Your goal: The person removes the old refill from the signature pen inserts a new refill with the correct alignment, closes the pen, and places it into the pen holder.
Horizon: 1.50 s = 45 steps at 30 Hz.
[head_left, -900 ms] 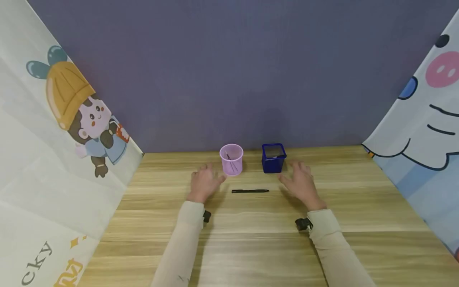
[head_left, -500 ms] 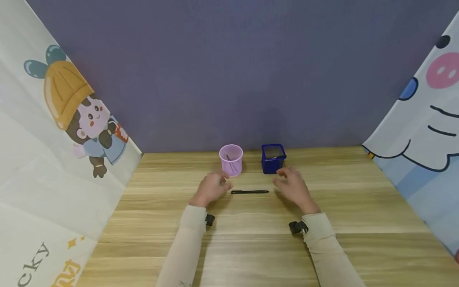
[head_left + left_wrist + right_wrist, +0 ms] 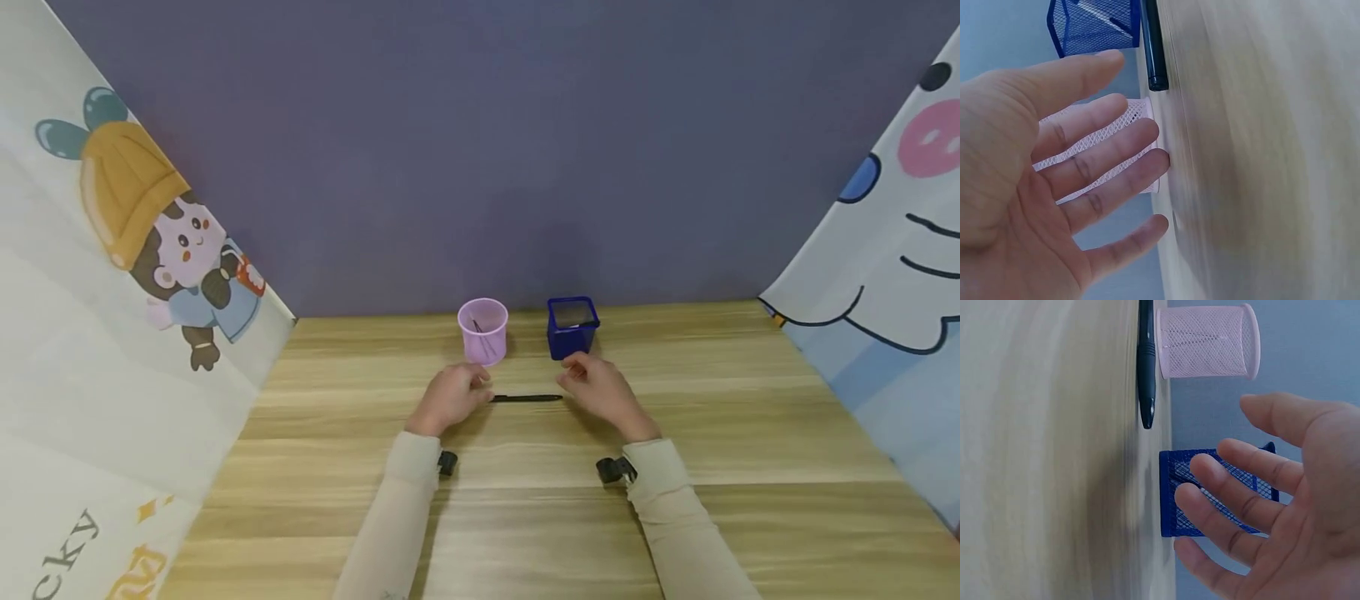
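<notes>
One slim black plastic pen [image 3: 527, 398] flat on the pale wood-grain tabletop [image 3: 525, 533], long axis 9 to 3, tapered tip at 3. Clock centred on pen, 12 = far edge.

Left hand [image 3: 450, 396] at 9: fingers apart, gently bent, holding nothing. Its thumb overlaps the pen's 9 end in the head view; contact there, can't tell. Right hand [image 3: 602, 390] just off the tip at 3: same loose spread, holding nothing.

Round pink mesh cup [image 3: 484, 347] with thin dark sticks inside: upright at 11, just past the left fingertips. Square blue mesh holder [image 3: 568, 343], dark slim item in it: upright at 1, just past the right fingertips. Gap between the two at 12.

Far tabletop edge meets the grey-blue wall [image 3: 450, 167] close behind both containers. Side edges run along printed sheets, well apart from the hands. Most room: toward 6, bare wood between the sleeves.
</notes>
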Each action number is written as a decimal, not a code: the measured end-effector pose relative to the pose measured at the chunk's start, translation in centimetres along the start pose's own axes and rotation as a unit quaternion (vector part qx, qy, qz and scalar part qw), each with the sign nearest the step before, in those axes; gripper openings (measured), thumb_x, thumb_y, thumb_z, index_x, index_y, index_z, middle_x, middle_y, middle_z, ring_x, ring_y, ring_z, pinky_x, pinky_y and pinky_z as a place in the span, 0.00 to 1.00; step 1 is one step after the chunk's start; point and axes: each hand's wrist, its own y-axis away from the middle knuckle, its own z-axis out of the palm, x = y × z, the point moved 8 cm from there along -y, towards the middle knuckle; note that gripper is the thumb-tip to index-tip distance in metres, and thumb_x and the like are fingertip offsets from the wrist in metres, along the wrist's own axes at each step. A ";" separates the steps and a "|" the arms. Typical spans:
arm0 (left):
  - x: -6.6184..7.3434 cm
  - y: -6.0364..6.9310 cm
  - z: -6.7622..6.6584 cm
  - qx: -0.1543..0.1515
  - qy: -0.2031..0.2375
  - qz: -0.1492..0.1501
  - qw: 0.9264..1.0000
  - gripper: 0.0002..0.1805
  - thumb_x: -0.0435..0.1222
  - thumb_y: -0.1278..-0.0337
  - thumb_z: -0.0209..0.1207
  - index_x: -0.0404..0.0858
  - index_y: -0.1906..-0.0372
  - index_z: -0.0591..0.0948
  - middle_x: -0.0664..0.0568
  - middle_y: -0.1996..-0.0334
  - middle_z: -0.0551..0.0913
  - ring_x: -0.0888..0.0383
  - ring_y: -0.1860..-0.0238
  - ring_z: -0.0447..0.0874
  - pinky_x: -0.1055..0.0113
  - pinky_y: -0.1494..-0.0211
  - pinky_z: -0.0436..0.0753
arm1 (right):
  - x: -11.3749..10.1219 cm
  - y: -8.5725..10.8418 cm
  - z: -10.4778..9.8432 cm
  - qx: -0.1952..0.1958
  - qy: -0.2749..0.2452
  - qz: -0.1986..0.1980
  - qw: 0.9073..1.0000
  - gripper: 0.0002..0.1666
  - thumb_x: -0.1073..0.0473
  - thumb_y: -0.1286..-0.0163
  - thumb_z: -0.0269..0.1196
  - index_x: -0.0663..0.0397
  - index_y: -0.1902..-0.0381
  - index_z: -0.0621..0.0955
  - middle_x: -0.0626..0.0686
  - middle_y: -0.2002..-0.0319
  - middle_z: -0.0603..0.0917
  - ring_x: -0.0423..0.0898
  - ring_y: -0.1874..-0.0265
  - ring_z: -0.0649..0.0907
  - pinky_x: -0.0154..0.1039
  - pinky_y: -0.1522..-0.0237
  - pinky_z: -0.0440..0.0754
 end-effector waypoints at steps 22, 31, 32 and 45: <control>1.3 -0.3 0.6 -0.006 -0.060 0.003 0.998 0.06 0.36 0.43 0.71 0.44 0.60 0.90 0.52 0.60 0.91 0.52 0.55 0.88 0.53 0.45 0.85 | 0.2 -0.3 1.8 -0.065 0.033 -0.039 0.997 0.11 0.60 0.31 0.67 0.60 0.54 0.85 0.55 0.59 0.85 0.51 0.58 0.84 0.51 0.51 0.83; 1.5 -0.2 0.7 0.004 -0.082 0.002 0.997 0.06 0.36 0.44 0.72 0.44 0.61 0.91 0.51 0.60 0.88 0.51 0.56 0.85 0.52 0.45 0.84 | 0.2 -0.5 1.9 -0.058 0.040 -0.044 0.997 0.06 0.62 0.32 0.68 0.57 0.59 0.86 0.54 0.62 0.83 0.48 0.61 0.81 0.48 0.53 0.80; 1.5 -0.2 0.7 0.005 -0.087 0.002 0.996 0.06 0.36 0.44 0.72 0.44 0.61 0.91 0.51 0.60 0.88 0.51 0.55 0.85 0.52 0.45 0.84 | 0.2 -0.5 1.9 -0.057 0.040 -0.043 0.997 0.05 0.62 0.32 0.68 0.57 0.59 0.86 0.54 0.62 0.82 0.48 0.61 0.81 0.47 0.53 0.80; 1.9 0.2 1.1 -0.017 -0.103 -0.011 0.994 0.07 0.36 0.45 0.72 0.44 0.60 0.91 0.51 0.58 0.88 0.51 0.54 0.86 0.53 0.43 0.84 | 0.1 -0.2 2.4 -0.056 0.057 -0.056 0.995 0.03 0.63 0.36 0.70 0.51 0.67 0.84 0.51 0.66 0.80 0.48 0.62 0.76 0.45 0.55 0.75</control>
